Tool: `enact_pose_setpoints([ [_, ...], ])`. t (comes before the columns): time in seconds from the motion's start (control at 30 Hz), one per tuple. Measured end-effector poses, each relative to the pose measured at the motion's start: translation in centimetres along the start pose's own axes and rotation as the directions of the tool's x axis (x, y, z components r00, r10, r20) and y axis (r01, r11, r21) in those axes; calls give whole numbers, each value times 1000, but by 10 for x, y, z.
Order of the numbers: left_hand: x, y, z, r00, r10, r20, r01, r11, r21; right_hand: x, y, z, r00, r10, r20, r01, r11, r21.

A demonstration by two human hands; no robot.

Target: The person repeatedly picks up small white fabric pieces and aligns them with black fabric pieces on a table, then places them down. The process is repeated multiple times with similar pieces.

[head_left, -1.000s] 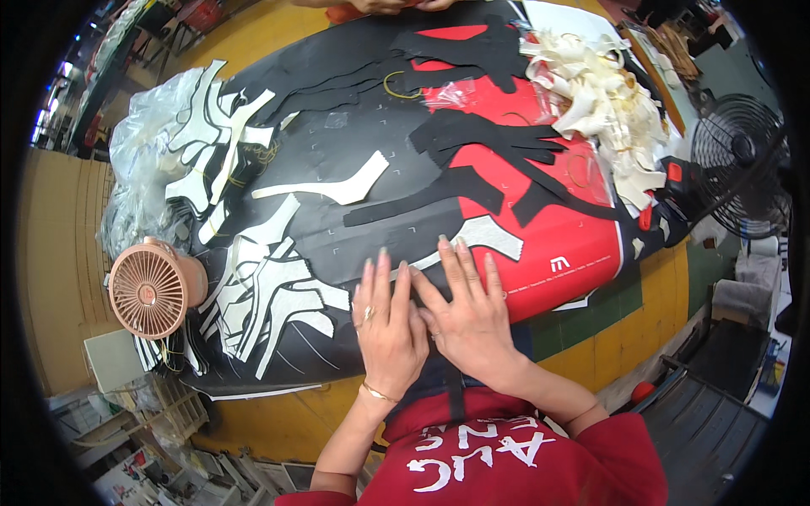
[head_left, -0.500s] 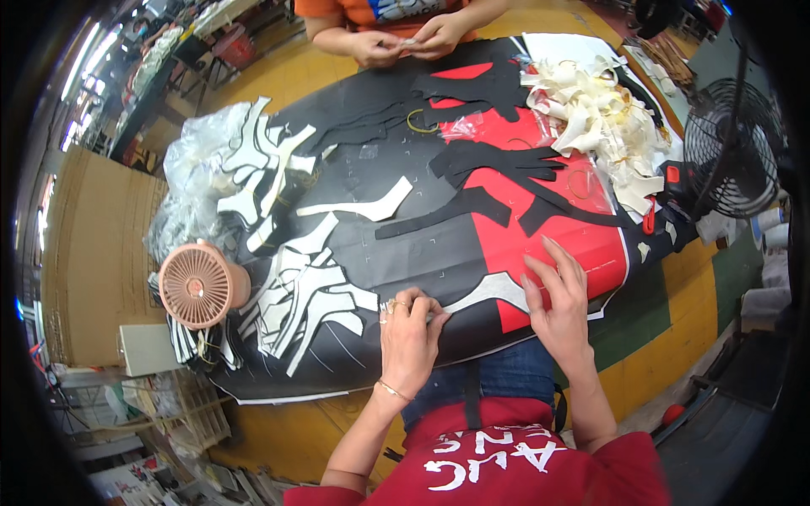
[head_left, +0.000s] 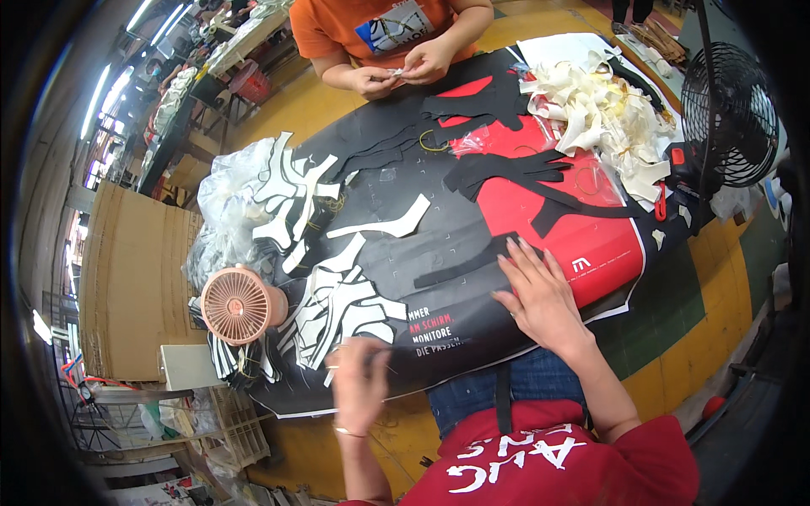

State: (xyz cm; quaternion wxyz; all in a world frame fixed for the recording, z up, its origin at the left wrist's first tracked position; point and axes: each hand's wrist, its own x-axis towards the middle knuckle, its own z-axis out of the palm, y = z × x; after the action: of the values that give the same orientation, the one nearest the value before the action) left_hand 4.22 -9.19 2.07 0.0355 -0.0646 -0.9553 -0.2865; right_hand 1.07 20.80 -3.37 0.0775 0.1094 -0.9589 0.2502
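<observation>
The left hand (head_left: 359,388) is at the near edge of the worktop (head_left: 380,253), beside the near end of a pile of white pieces (head_left: 346,308). Its fingers are bent and blurred; whether it holds anything cannot be told. The right hand (head_left: 544,314) is palm down with fingers extended and slightly spread, and no object is seen in its grasp. Its fingertips overlap the right end of a black strip (head_left: 460,263); contact with the strip cannot be confirmed. The strip extends from these fingertips toward the left-hand side.

The pile of white pieces lies directly beyond the left hand; its pieces overlap at various angles. A single white piece (head_left: 392,221) lies apart, beyond this pile and forward of the gap between the hands. A second white stack (head_left: 291,190) lies farther beyond the left hand, next to a clear plastic bag (head_left: 224,198). A small pink fan (head_left: 236,305) stands to the left of the left hand.

Beyond the right hand, several black pieces (head_left: 506,173) overlap on the worktop. A heap of cream scraps (head_left: 620,118) lies farther out, to the right of these. Across the worktop, a co-worker's hands (head_left: 401,76) are held close together.
</observation>
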Motion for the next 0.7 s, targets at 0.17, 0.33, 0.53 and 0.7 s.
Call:
enact_pose_setpoints([
  [0.17,38,-43,-36,961,-44,-273,219,728,650,-32,-9,-5,999,27,28,-27,999,18],
  [0.33,102,-17,31,931,233,-280,-201,970,136,-27,-15,-4,999,-6,-38,6,1000,11],
  [0.53,172,2,84,946,324,25,-316,900,300,-16,-12,-24,998,-23,-65,22,1000,-12],
  [0.7,158,-4,79,921,388,28,-384,896,223,-14,1,-26,995,79,-62,-82,995,-48],
])
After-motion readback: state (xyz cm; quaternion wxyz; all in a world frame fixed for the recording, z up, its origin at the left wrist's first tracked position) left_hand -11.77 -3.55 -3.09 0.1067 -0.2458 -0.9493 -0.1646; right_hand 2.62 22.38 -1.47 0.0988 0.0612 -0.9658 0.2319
